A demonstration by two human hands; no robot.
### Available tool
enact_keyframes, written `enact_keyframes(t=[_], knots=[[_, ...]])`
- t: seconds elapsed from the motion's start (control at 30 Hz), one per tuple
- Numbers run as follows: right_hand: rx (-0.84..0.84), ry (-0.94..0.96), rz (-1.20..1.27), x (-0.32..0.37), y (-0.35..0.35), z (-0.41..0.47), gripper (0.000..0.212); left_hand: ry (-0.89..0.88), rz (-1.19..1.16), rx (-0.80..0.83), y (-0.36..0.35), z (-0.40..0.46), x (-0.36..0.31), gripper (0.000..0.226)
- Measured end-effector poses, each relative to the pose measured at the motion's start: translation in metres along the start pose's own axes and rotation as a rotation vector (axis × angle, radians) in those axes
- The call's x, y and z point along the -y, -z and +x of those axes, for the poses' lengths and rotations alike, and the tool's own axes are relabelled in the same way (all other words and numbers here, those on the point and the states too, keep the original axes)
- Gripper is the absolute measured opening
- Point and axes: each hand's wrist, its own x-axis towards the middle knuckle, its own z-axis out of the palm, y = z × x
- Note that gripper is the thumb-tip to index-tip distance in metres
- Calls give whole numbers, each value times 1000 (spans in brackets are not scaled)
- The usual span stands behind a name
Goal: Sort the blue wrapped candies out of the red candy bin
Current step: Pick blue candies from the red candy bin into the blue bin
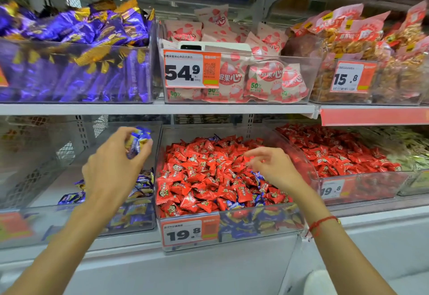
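Observation:
A clear bin on the lower shelf holds a heap of red candies with several blue wrapped candies mixed in and more showing through its front wall. My left hand is raised over the neighbouring clear bin to the left and grips a bunch of blue wrapped candies. That left bin has several blue candies on its floor. My right hand hovers over the red heap with its fingers loosely curled, and I see nothing in it.
A second bin of red candies stands to the right. The upper shelf carries bins of purple wrapped sweets, pink and white packets and bagged snacks. Price tags hang on the bin fronts.

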Motion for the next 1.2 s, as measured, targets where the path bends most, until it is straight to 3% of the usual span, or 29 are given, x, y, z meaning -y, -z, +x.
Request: enact_keyframes(t=[0.1,0.23,0.3,0.4,0.53,0.67,0.77,0.87,0.93,1.0,1.03,1.07,1.13,1.2], knots=[[-84,-109,-355,-37,2,9,27,31,143,82,0,3,32,35],[96,-59,-619,-57,-7,13,41,9,270,234,-8,-2,46,52],[111,-30,-690,-57,-12,12,44,11,324,265,-10,-3,44,57],[1,-25,-698,-59,-18,10,30,-17,344,257,-12,-2,34,58],[-45,-31,-552,-58,-18,11,10,-107,166,120,-11,-5,4,39],[-96,-38,-271,-50,-11,10,18,-222,-28,128,-16,-21,-36,19],[-132,-65,71,-32,0,3,15,-303,-126,222,-26,-33,-52,20],[42,-104,514,0,8,-8,22,-285,-307,422,-37,-39,-66,36],[157,-44,637,19,8,-14,23,-182,-566,625,-43,-44,-77,51],[264,53,639,32,3,-18,21,-89,-806,673,-50,-48,-84,30],[323,101,610,37,1,-20,21,-54,-873,630,-51,-49,-86,15],[359,136,572,39,0,-21,22,-47,-894,573,-52,-50,-85,14],[310,148,471,38,0,-19,22,-46,-866,507,-53,-50,-80,17],[155,101,217,26,3,-12,15,-6,-825,475,-55,-47,-71,16]])
